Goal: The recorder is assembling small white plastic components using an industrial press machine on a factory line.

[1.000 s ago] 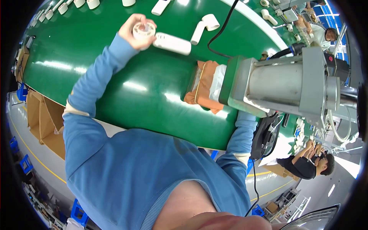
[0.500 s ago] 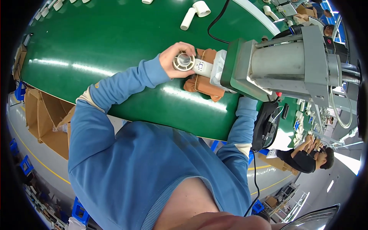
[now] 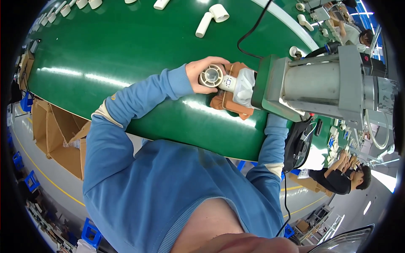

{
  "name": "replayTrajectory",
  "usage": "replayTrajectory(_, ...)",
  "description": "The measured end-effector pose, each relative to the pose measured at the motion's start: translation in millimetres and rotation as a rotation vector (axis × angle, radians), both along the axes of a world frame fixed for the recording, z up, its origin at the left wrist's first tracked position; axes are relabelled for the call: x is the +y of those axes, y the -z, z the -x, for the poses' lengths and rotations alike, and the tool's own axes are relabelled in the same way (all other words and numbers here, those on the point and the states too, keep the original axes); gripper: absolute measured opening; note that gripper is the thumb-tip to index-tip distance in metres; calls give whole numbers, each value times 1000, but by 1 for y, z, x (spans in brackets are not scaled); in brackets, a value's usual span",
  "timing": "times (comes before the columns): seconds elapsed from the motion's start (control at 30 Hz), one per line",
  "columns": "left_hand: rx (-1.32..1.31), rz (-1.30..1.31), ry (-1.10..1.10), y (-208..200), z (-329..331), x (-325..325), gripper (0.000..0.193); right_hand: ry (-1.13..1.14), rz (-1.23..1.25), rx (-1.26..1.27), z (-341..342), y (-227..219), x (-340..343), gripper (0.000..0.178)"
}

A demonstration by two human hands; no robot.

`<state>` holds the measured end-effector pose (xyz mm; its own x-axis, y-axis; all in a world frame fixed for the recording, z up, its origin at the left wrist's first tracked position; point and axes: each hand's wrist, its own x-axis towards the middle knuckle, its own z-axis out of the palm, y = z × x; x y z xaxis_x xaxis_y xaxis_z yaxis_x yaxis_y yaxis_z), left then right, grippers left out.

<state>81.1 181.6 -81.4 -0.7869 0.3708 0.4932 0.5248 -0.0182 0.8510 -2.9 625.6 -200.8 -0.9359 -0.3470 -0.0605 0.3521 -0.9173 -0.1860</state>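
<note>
My left hand [image 3: 197, 76] is closed round the round head of a white hair-dryer-shaped device [image 3: 211, 76], with a ribbed ring and a clear middle facing up. Its short white handle [image 3: 228, 83] carries a dark printed mark and points right, toward the press. Brown padded blocks [image 3: 238, 107], one with a band round it, lie on either side of the handle. Crumpled white plastic or cloth [image 3: 244, 86] lies between the blocks and the green plate of a grey metal press [image 3: 312, 84]. My right sleeve [image 3: 275, 135] reaches up beneath the press, which hides my right hand.
Another white device [image 3: 211, 19] lies farther back on the green table [image 3: 126, 46], near a black cable [image 3: 249, 33]. White parts line the far left edge. A black bag-like item [image 3: 297, 143] sits right of my right arm. Cardboard boxes [image 3: 59, 135] stand left; a person [image 3: 341, 177] works at right.
The whole view has shifted, so the scene sits slightly lower and to the right. My left hand keeps its hold on the device, with the fingers slightly changed. The press looks unchanged.
</note>
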Motion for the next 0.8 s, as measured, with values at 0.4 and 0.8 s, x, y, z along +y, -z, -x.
replayTrajectory(0.4,55,262,-899,73,181,-119,65,217,-292,87,15,18,18,70)
replayTrajectory(0.8,802,1043,-336,72,172,-151,29,670,-2187,379,-36,61,19,43)
